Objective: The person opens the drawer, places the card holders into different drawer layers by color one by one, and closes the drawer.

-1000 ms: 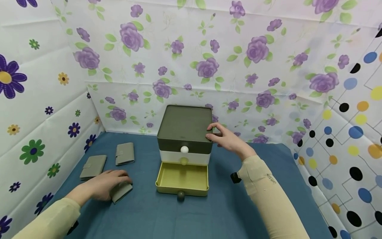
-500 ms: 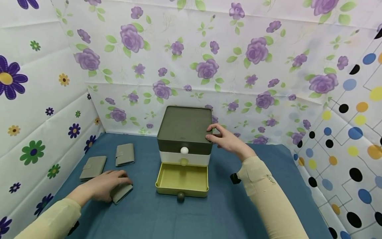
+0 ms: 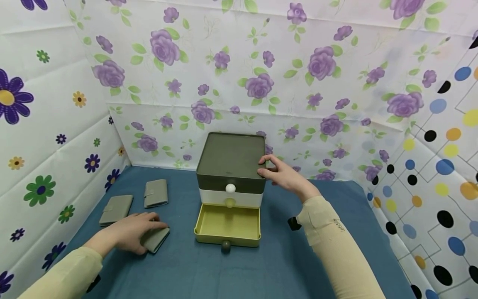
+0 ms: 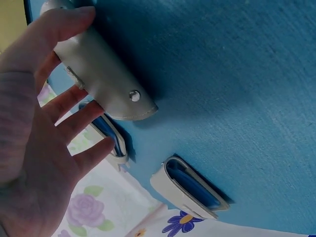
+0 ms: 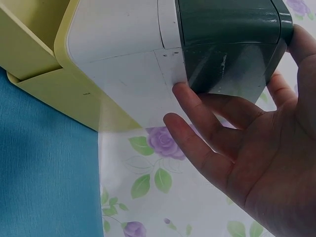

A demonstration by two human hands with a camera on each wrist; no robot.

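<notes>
Low on the left in the head view, my left hand [image 3: 128, 231] holds a small grey wallet [image 3: 157, 240] between thumb and fingers. The left wrist view shows the wallet [image 4: 101, 74] with a metal snap. My right hand [image 3: 285, 175] rests on the right front edge of a small drawer box [image 3: 231, 155], thumb and index finger on its dark green top. Its other fingers lie along the side in the right wrist view. The bottom yellow drawer [image 3: 228, 239] is pulled out, with nothing in it; the white and green drawers above are closed.
Two more grey wallets, one farther back [image 3: 156, 193] and one at the left [image 3: 116, 209], lie on the blue cloth [image 3: 179, 270]. A flowered sheet [image 3: 224, 83] hangs behind the box, with patterned sheets at both sides.
My left hand and its wallet have shifted slightly to the right. The right hand, box and drawer stay as they were.
</notes>
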